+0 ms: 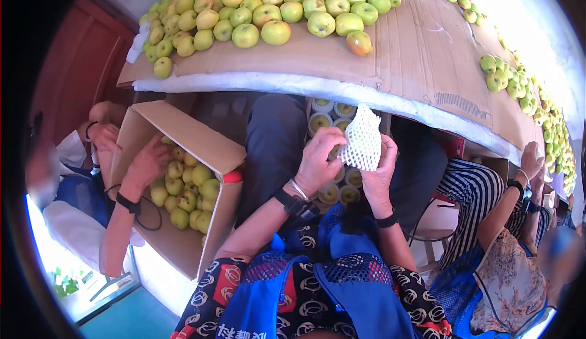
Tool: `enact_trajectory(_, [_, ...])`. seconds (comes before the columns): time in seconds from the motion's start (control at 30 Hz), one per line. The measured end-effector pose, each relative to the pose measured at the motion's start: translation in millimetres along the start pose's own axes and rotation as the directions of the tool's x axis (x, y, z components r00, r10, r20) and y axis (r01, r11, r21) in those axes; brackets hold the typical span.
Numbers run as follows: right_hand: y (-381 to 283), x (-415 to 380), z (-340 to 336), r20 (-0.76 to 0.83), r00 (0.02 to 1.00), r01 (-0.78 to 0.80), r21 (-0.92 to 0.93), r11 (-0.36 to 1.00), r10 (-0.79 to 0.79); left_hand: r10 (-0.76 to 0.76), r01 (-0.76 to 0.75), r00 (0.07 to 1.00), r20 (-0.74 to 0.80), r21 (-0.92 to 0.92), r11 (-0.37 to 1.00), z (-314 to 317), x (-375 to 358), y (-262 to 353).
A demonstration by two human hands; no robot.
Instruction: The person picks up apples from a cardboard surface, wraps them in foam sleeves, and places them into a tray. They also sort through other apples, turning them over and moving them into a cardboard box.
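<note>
A white foam fruit net (361, 140) is held up in front of me, its narrow end pointing upward. My right hand (379, 171) is closed around the net's lower right side. My left hand (320, 161) is closed too, with fingertips and thumb at the net's left edge. Between those fingers a greenish patch of apple shows; whether the hand holds it I cannot tell. Below my hands, between my knees, is a box of apples in foam nets (320, 121), partly hidden by my hands and the table edge.
Loose apples (274, 12) cover the far part of the cardboard-topped table (406, 64). To my left a tilted carton (177, 119) holds apples (183, 192), with another person's hand (152, 156) inside. More people sit at my right, near a stool (433, 220).
</note>
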State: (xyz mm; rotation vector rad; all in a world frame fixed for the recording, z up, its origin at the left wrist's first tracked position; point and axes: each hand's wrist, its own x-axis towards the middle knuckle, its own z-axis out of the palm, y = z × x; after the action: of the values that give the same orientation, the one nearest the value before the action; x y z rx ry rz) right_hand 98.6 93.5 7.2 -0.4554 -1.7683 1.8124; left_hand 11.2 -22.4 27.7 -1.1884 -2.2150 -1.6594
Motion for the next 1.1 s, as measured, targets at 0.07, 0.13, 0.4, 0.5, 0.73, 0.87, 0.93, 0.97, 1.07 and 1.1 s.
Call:
enact_trajectory(0.07, [3, -1, 4, -0.075, 0.997, 0.012, 0.089, 0.996, -0.006, 0.023, -0.023, 1.0, 0.002, -0.006, 1.0, 1, -1, 2])
enact_trajectory(0.13, [10, -3, 6, -0.094, 0.995, -0.016, 0.166, 0.986, 0.032, -0.017, 0.018, 0.999, 0.044, -0.014, 1.0, -1, -3, 3])
enact_trajectory(0.4, [8, 0, 7, -0.051, 0.993, -0.081, 0.372, 0.925, 0.107, -0.016, 0.052, 0.984, 0.178, -0.198, 0.979, -2, -1, 10])
enact_trajectory(0.5, [9, 1, -1, 0.0, 0.975, -0.194, 0.479, 0.856, 0.221, -0.02, 0.076, 0.965, 0.26, -0.207, 0.975, -6, 1, 10])
enact_trajectory(0.73, [5, 0, -17, 0.311, 0.925, -0.323, 0.341, 0.883, 0.219, -0.46, 0.403, 0.881, 0.108, -0.682, 0.611, 0, 10, -10])
enact_trajectory(0.87, [-5, -5, -6, 0.39, 0.9, -0.301, 0.234, 0.925, 0.194, -0.393, 0.549, 0.831, 0.394, -0.696, 0.463, -3, 11, -12])
enact_trajectory(0.93, [-2, -5, -8, 0.385, 0.896, -0.32, 0.207, 0.925, 0.223, -0.341, 0.546, 0.837, 0.428, -0.703, 0.456, -4, 8, -18])
enact_trajectory(0.97, [0, -6, -7, 0.381, 0.89, -0.341, 0.184, 0.922, 0.253, -0.34, 0.546, 0.837, 0.43, -0.702, 0.457, -3, 7, -20])
enact_trajectory(1.07, [-2, -5, -8, 0.366, 0.888, -0.336, 0.105, 0.936, 0.277, -0.434, 0.627, 0.763, 0.479, -0.71, 0.319, -2, 2, -14])
enact_trajectory(1.1, [-6, -3, -7, 0.357, 0.893, -0.299, 0.011, 0.954, 0.275, -0.434, 0.627, 0.763, 0.479, -0.711, 0.318, 0, 2, -15])
